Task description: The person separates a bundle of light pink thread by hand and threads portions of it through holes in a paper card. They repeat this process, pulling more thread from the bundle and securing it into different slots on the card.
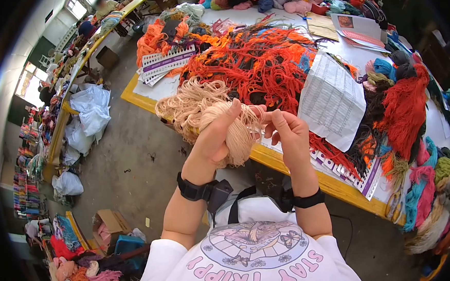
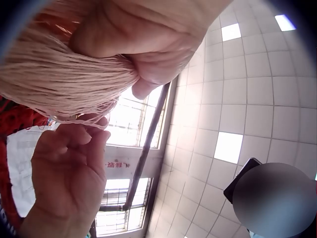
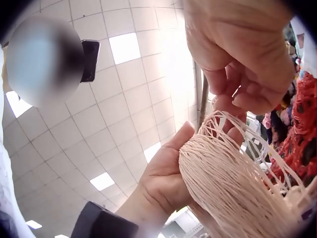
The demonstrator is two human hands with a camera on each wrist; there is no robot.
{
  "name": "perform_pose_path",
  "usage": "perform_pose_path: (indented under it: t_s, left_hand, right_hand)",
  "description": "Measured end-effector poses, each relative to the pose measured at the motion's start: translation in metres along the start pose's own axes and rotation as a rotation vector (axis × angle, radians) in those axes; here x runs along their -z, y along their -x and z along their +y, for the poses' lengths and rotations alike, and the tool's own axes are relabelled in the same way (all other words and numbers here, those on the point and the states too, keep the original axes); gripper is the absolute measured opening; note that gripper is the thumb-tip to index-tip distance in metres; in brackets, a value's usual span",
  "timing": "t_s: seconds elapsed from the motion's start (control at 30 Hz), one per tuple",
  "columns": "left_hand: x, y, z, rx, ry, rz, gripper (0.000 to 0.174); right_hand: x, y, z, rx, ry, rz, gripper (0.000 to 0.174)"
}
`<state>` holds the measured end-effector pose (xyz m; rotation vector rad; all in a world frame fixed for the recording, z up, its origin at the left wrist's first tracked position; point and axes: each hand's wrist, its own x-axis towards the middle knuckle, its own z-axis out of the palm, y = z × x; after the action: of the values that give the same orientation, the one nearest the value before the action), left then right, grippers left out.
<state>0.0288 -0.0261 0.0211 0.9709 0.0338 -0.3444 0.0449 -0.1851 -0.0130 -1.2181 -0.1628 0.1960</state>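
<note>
A thick hank of pale peach yarn (image 1: 201, 110) is held up in front of the body, above the table's near edge. My left hand (image 1: 216, 135) grips it, with the thumb laid across the strands and the hank's looped end spilling to the left. At the hank's right end my right hand (image 1: 289, 136) pinches a few loose strands between thumb and fingertips. In the right wrist view those thin strands (image 3: 223, 121) arch away from the bundle toward the right fingertips. The left wrist view shows the yarn (image 2: 64, 74) bunched tightly under the left palm.
The yellow-edged table (image 1: 330, 185) bears a heap of red and orange yarn (image 1: 261, 60), a printed sheet (image 1: 333, 101) and punched sample cards (image 1: 165, 62). Coloured hanks (image 1: 424, 173) hang over its right end. White plastic bags (image 1: 90, 109) lie to the left.
</note>
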Motion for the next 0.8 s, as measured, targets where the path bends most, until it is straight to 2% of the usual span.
perform_pose_path:
  t_s: [0.1,0.2,0.3,0.4,0.5,0.6,0.7,0.8]
  left_hand:
    - [0.003,-0.001,0.001,0.011,-0.003,-0.016,0.050]
    - [0.005,-0.004,-0.001,0.018,-0.008,-0.026,0.049]
    - [0.005,-0.005,-0.001,0.033,0.034,-0.051,0.049]
    - [0.011,-0.006,-0.001,0.042,0.071,-0.058,0.047]
    - [0.009,-0.004,-0.002,0.002,-0.037,0.003,0.042]
    - [0.007,-0.004,-0.001,-0.003,-0.088,-0.001,0.032]
    - [0.011,-0.002,0.001,0.023,-0.142,-0.013,0.029]
    - [0.010,-0.005,-0.002,0.041,-0.035,-0.005,0.033]
  right_hand:
    - [-0.009,0.004,0.001,0.138,0.086,0.013,0.017]
    - [-0.003,0.004,0.003,0.243,0.434,-0.025,0.013]
    - [-0.001,0.002,0.010,0.207,0.278,-0.025,0.012]
    - [0.003,0.002,0.008,0.241,0.301,0.012,0.012]
    - [0.004,0.002,0.009,0.232,0.231,-0.004,0.011]
    - [0.000,0.006,0.000,0.067,0.018,-0.050,0.011]
    - [0.000,0.003,-0.003,-0.147,-0.483,-0.058,0.014]
    - [0.007,-0.003,0.005,-0.190,-0.582,-0.125,0.016]
